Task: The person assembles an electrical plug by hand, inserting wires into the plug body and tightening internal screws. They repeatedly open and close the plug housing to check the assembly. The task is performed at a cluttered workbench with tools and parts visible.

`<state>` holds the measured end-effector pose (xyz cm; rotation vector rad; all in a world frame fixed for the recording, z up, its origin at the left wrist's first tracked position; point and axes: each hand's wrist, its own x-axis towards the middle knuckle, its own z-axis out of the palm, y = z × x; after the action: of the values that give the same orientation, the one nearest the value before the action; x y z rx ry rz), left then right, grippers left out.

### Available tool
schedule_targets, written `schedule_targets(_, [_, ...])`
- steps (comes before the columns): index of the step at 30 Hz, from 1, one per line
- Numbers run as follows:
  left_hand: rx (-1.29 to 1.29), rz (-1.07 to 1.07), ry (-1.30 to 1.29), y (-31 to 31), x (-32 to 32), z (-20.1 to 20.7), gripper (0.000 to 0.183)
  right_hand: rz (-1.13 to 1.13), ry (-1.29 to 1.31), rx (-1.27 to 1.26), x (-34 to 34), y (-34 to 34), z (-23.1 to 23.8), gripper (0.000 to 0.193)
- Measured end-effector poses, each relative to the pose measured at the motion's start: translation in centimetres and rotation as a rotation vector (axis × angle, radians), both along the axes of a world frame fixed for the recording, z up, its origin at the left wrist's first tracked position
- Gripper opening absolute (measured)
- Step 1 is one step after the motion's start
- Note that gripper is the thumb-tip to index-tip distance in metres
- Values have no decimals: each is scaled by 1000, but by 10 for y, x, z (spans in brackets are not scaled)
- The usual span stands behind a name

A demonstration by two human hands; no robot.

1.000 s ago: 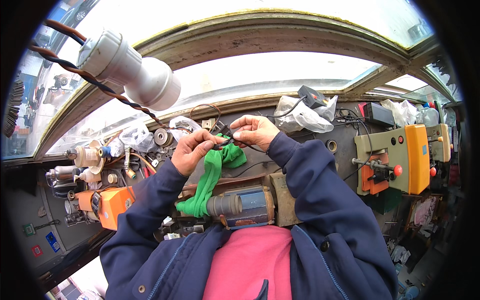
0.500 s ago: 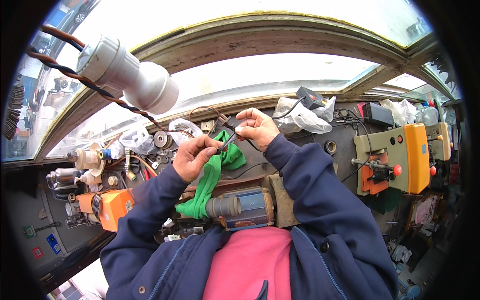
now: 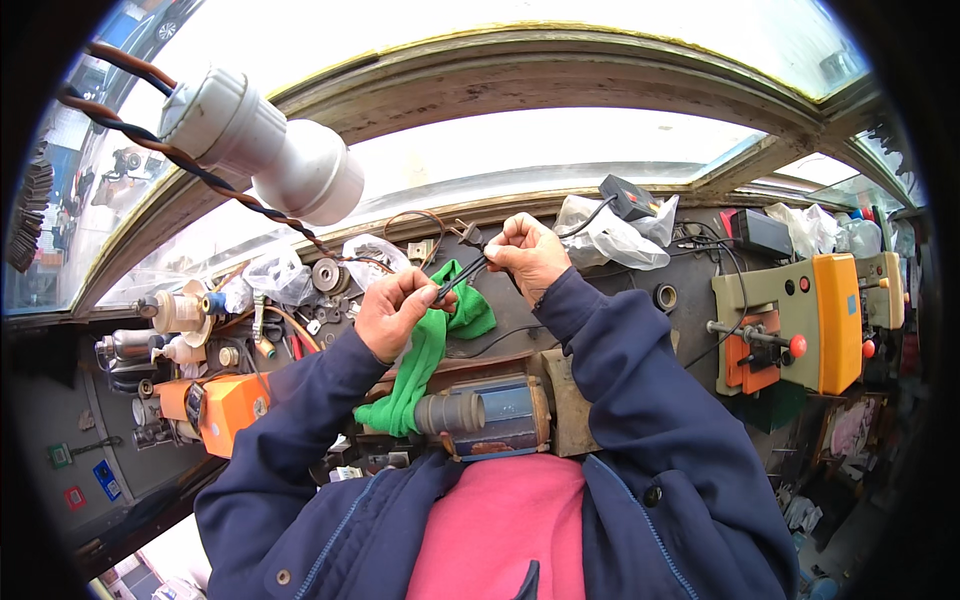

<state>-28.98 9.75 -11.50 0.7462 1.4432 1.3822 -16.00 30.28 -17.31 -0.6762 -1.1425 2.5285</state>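
Over the middle of the bench, both hands hold a black power cord (image 3: 463,278), which runs doubled between them. My left hand (image 3: 392,318) pinches it at the near left end between thumb and fingers. At the far right end, my right hand (image 3: 532,252) has its fingertips closed on it. A plug (image 3: 467,234) with metal prongs sticks out just beside the right fingertips. Under the cord lies a green cloth (image 3: 418,368), draped toward a motor (image 3: 500,415) with a grey cylindrical end, close to my body.
Left are an orange machine (image 3: 232,415), loose metal parts and plastic bags (image 3: 280,278). A white lamp holder (image 3: 305,172) hangs on twisted wires at upper left. On the right stand a key-cutting-like machine (image 3: 835,325) with a yellow cover, a ring (image 3: 665,296) and a black box (image 3: 628,198).
My right hand has shifted slightly right, and the doubled cord between the hands shows a longer stretch. Both hands keep hold of it. The whole view has shifted a little.
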Motion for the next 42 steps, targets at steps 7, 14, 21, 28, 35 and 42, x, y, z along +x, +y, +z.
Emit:
schedule_targets(7, [-12, -18, -93, 3, 5, 0, 16, -9, 56, 49, 0, -1, 1, 25])
schedule_targets(14, [37, -40, -69, 4, 9, 3, 18, -21, 71, 153, 0, -3, 3, 22])
schedule_targets(21, [49, -40, -92, 4, 9, 5, 20, -23, -32, 283, -2, -7, 5, 17])
schedule_targets(28, [1, 118, -25, 1, 2, 7, 18, 22, -74, 249, 1, -10, 15, 10])
schedule_targets(35, [85, 57, 4, 1, 2, 5, 22, 68, -104, 275, 3, -9, 17, 20])
schedule_targets(42, [124, 28, -37, 3, 2, 6, 26, 87, -122, 231, 4, -10, 20, 21])
